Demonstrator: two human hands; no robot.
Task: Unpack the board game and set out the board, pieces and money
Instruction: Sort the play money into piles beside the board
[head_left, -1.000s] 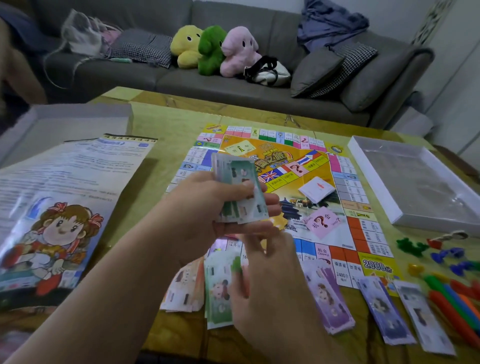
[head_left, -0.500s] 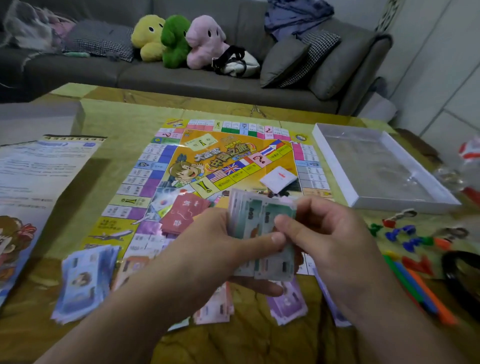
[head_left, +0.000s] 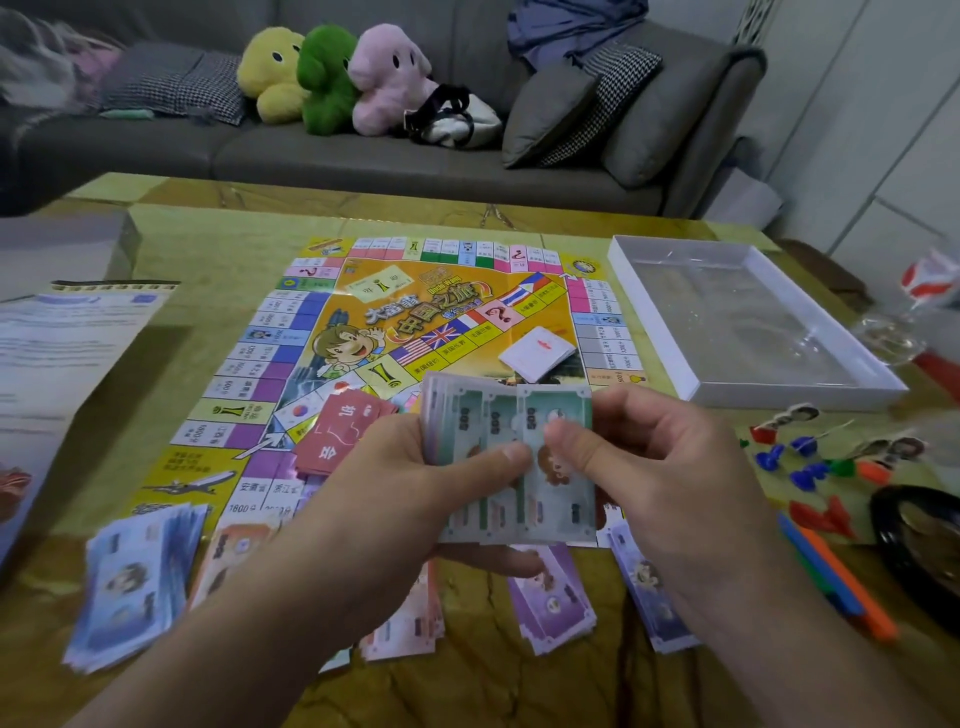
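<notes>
The game board (head_left: 363, 332) lies flat and unfolded on the table. Above its near edge my left hand (head_left: 410, 483) grips a fanned stack of green play money (head_left: 511, 431), and my right hand (head_left: 654, 467) pinches the front notes with its thumb. Piles of money lie along the near edge: blue notes (head_left: 135, 577), orange and pink notes (head_left: 405, 618), purple notes (head_left: 553, 597) and another pile (head_left: 649, 587). A red card stack (head_left: 337, 431) and a white card stack (head_left: 537, 353) sit on the board. Small coloured pawns (head_left: 810, 457) lie to the right.
An open white box tray (head_left: 623, 270) stands right of the board. A rule sheet (head_left: 62, 358) and a box lid (head_left: 62, 249) are at the left. Coloured sticks (head_left: 841, 582) and a black round object (head_left: 919, 551) sit at the right edge. A grey sofa (head_left: 363, 150) lies behind.
The view swung left to right and steadied. My right hand came up from the piles on the table to the green notes, which are now fanned between both hands.
</notes>
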